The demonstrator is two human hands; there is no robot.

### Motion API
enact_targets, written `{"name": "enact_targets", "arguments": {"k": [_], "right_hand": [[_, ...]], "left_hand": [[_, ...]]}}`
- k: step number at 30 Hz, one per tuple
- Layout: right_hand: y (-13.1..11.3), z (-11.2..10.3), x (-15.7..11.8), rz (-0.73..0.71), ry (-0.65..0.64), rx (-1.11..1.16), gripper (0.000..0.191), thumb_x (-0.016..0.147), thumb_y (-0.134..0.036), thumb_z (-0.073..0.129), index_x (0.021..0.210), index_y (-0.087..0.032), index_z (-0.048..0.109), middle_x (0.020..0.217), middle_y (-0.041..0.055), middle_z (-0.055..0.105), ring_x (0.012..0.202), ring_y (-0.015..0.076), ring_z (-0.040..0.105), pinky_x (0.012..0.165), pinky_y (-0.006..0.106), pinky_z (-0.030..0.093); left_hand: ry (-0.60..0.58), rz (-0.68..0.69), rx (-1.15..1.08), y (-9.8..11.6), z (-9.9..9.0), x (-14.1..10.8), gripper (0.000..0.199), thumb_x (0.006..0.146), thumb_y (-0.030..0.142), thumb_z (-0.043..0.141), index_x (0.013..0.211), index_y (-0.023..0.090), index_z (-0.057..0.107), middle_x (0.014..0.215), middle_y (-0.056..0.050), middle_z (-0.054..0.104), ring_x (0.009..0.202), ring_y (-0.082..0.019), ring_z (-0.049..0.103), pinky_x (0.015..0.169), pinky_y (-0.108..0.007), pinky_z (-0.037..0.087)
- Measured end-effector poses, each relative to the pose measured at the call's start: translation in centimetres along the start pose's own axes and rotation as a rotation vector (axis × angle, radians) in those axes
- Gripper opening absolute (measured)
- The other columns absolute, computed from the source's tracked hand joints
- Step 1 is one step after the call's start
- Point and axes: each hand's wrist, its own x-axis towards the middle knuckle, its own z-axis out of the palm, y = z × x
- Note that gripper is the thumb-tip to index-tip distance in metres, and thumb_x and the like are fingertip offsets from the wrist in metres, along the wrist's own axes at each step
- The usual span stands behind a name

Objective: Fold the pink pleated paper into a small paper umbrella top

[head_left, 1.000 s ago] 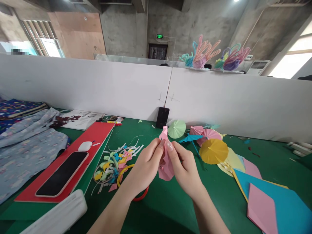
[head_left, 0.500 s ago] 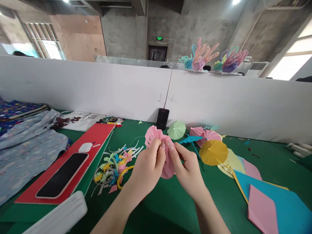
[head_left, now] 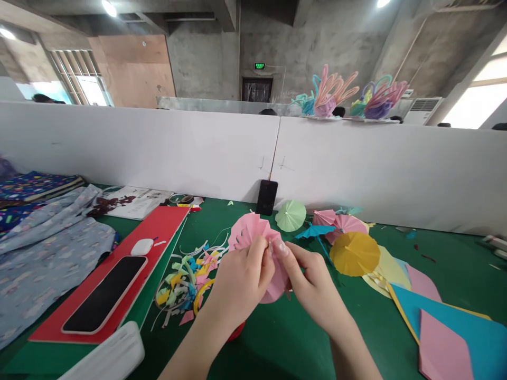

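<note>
Between my hands is a pleated pink paper disc (head_left: 253, 228), with cut-out slots on its left side and a scalloped edge. My left hand (head_left: 247, 274) pinches it near the middle, thumb and fingers pressed together. From the other side my right hand (head_left: 311, 274) grips the same disc, its thumb meeting the left fingers. The fingers hide the disc's centre. Just beyond lie finished-looking paper umbrellas: a light green one (head_left: 291, 215), a blue one (head_left: 316, 230) with a blue stick, and a yellow one (head_left: 355, 254). Pink umbrellas (head_left: 345, 224) rest behind them.
Paper scraps (head_left: 190, 279) and a yellow tape ring (head_left: 203, 295) lie left of my hands. A phone (head_left: 105, 295) rests on a red board (head_left: 166, 221). Another phone (head_left: 266, 197) leans on the white partition (head_left: 198, 148). Coloured paper sheets (head_left: 471, 327) are at right.
The pink disc has turned and opened flatter, showing more of its slotted left face. Both hands keep their pinch. The view has shifted slightly, so the table things sit a little lower.
</note>
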Motion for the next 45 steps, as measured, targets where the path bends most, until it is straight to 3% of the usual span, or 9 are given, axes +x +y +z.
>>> {"name": "enact_targets", "arguments": {"k": [4,8,17,28,40,45], "right_hand": [[0.3,0.1,0.3,-0.013,0.046,-0.082,0.043,0.095,-0.046,0.037,0.06,-0.02,0.036,0.051,-0.0055,0.034,0.045,0.0089,0.033,0.043,0.024,0.025],[0.5,0.4,0.5,0.004,0.02,-0.024,0.042,0.096,-0.045,0.036,0.062,-0.019,0.038,0.053,-0.005,0.037,0.044,0.009,0.039,0.044,0.023,0.029],[0.8,-0.5,0.5,0.105,-0.244,0.202,0.038,0.092,-0.05,0.041,0.072,-0.018,0.048,0.056,-0.0063,0.042,0.041,0.0083,0.049,0.042,0.019,0.036],[0.9,0.3,0.6,0.103,-0.186,0.211,0.041,0.094,-0.05,0.038,0.07,-0.018,0.046,0.053,-0.0058,0.044,0.041,0.0094,0.051,0.043,0.019,0.041],[0.6,1.0,0.6,0.041,-0.12,0.072,0.043,0.096,-0.049,0.031,0.065,-0.02,0.039,0.051,-0.0052,0.039,0.047,0.0102,0.04,0.046,0.022,0.033],[0.4,0.9,0.5,0.011,-0.087,0.017,0.043,0.097,-0.046,0.032,0.062,-0.02,0.035,0.048,-0.0058,0.038,0.045,0.0099,0.037,0.046,0.023,0.029]], "left_hand": [[-0.052,0.03,0.032,0.0,0.1,0.0,0.017,0.092,0.018,0.03,0.082,0.02,0.043,0.052,0.003,0.05,0.043,-0.015,0.051,0.045,-0.023,0.025],[-0.077,-0.004,0.04,-0.2,0.2,0.1,0.018,0.093,0.019,0.028,0.083,0.02,0.043,0.054,0.002,0.054,0.045,-0.016,0.054,0.045,-0.024,0.026],[-0.251,-0.077,-0.019,-0.9,-0.1,0.5,0.017,0.092,0.018,0.029,0.08,0.021,0.041,0.053,0.005,0.045,0.043,-0.015,0.048,0.045,-0.025,0.022],[-0.239,-0.155,-0.165,-0.7,-0.4,0.2,0.02,0.094,0.023,0.026,0.079,0.022,0.038,0.057,0.004,0.046,0.049,-0.015,0.049,0.049,-0.026,0.024],[-0.275,-0.364,-0.339,-0.3,-1.3,0.2,0.027,0.095,0.032,0.028,0.082,0.021,0.048,0.066,0.0,0.054,0.059,-0.017,0.053,0.053,-0.026,0.031],[-0.286,-0.367,-0.297,0.3,-1.3,0.1,0.025,0.094,0.027,0.026,0.081,0.021,0.047,0.065,-0.001,0.053,0.061,-0.018,0.053,0.054,-0.027,0.032]]}}
